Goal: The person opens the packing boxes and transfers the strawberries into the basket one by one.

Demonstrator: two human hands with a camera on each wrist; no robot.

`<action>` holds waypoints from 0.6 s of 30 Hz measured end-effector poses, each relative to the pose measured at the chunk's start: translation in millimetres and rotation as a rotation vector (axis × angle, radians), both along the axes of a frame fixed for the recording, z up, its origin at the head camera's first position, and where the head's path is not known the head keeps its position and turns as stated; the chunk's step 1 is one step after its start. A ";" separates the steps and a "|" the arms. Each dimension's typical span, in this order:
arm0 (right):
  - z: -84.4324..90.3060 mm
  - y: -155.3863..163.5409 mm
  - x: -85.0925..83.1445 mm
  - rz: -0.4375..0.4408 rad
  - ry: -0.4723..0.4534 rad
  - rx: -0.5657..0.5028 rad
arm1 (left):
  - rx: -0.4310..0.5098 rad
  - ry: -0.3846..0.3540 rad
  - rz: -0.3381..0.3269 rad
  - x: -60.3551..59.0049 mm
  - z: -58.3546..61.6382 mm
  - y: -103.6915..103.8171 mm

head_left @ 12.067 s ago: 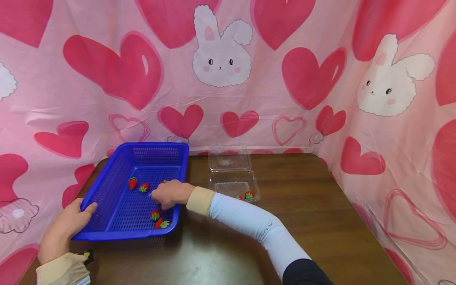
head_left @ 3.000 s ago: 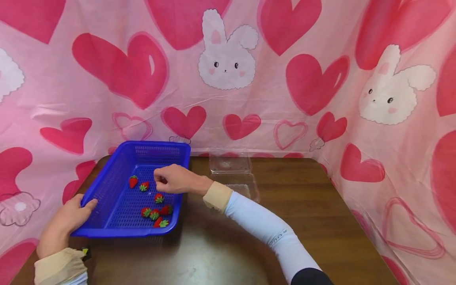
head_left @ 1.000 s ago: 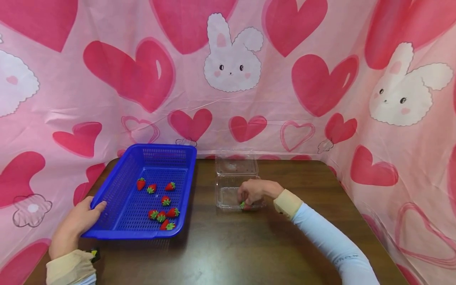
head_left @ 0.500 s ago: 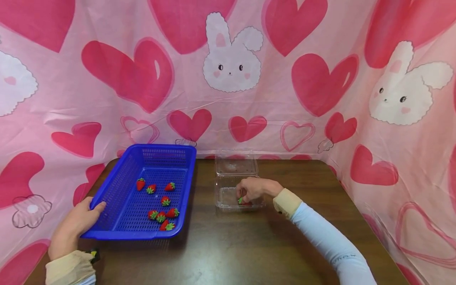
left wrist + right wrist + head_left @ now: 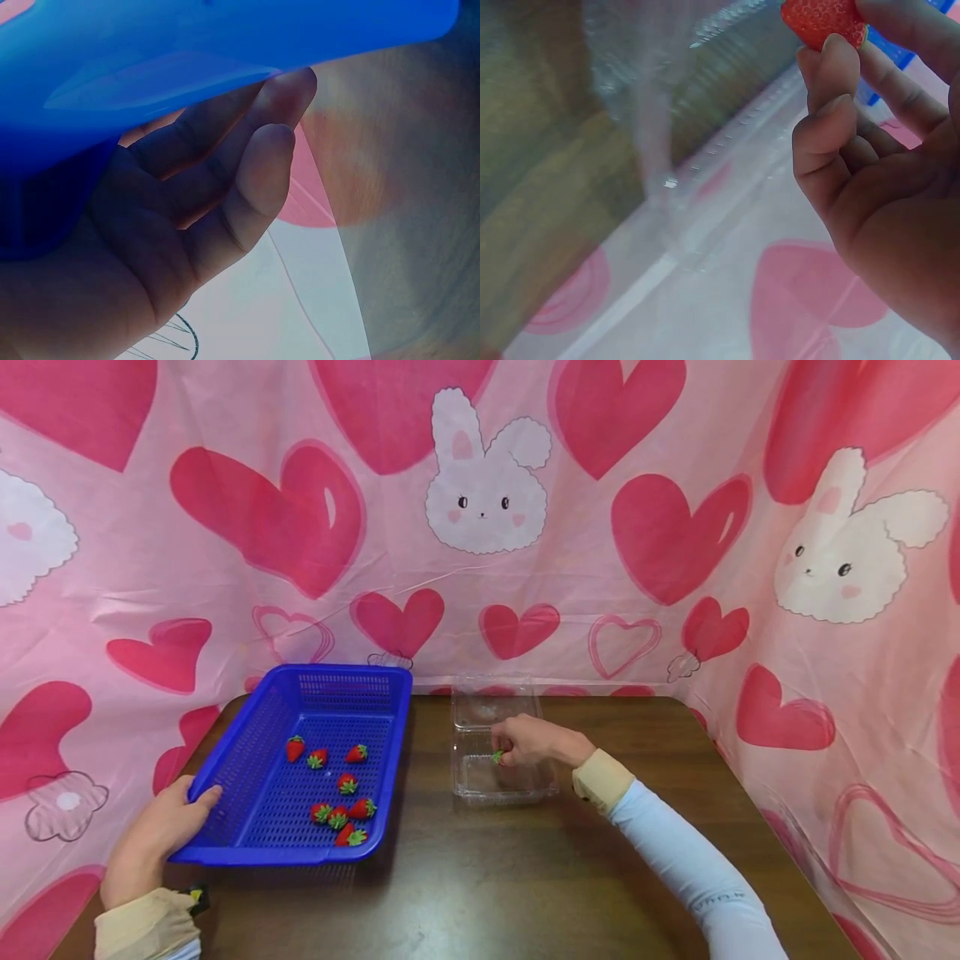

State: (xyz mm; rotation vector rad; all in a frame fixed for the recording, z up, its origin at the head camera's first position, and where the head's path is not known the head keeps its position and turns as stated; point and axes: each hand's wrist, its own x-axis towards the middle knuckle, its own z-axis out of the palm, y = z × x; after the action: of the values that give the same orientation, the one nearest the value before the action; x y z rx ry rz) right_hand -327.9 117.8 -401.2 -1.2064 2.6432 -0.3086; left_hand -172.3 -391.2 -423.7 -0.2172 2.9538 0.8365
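My left hand [image 5: 165, 827] grips the near-left side of a blue plastic basket [image 5: 300, 853], thumb over the rim and fingers below it. In the left wrist view the underside of the basket rim [image 5: 210, 67] lies across those fingers. Several red strawberries [image 5: 347, 784] with green leaves lie on the basket's mesh floor, mostly toward its right side. My right hand [image 5: 536, 741] is over a clear hinged plastic box [image 5: 480, 789], pinching a strawberry [image 5: 825, 19] between thumb and fingers. From the head view only its green leaves show; my fingers cover the rest.
The box's clear lid [image 5: 495, 706] stands open at the back, near the pink heart-and-bunny cloth [image 5: 487, 568] hanging behind the table. Brown wooden table top [image 5: 480, 877] spreads in front of box and basket. A small dark object [image 5: 198, 900] sits by my left wrist.
About three seconds ago my right hand was above the basket; it then reached the box's front edge. Since half a second ago it has moved up and slightly left with the strawberry.
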 end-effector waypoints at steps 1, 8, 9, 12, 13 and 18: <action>3.4 -1.9 0.3 0.008 0.003 -0.005 | -0.002 0.000 0.002 0.3 0.5 0.7; 25.9 -20.7 0.6 0.045 0.086 -0.023 | -0.004 0.006 0.005 2.6 -1.7 1.7; 28.9 -23.8 0.8 0.051 0.100 -0.029 | -0.004 0.009 0.003 2.5 -2.2 1.6; 37.7 -33.8 1.4 0.071 0.115 -0.048 | -0.001 0.015 0.000 3.2 -3.0 2.0; 40.8 -37.6 1.8 0.086 0.119 -0.054 | 0.001 0.015 -0.001 3.5 -2.9 2.3; 52.5 -60.6 5.1 0.145 0.162 -0.052 | 0.018 0.019 -0.002 3.5 -1.4 2.2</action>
State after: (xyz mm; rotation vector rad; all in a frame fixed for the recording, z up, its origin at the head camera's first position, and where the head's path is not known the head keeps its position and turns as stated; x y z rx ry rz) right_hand -322.8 57.2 -348.6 -1.4901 2.6768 -0.2660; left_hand -168.7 -389.0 -425.0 -0.2071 2.9618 0.8694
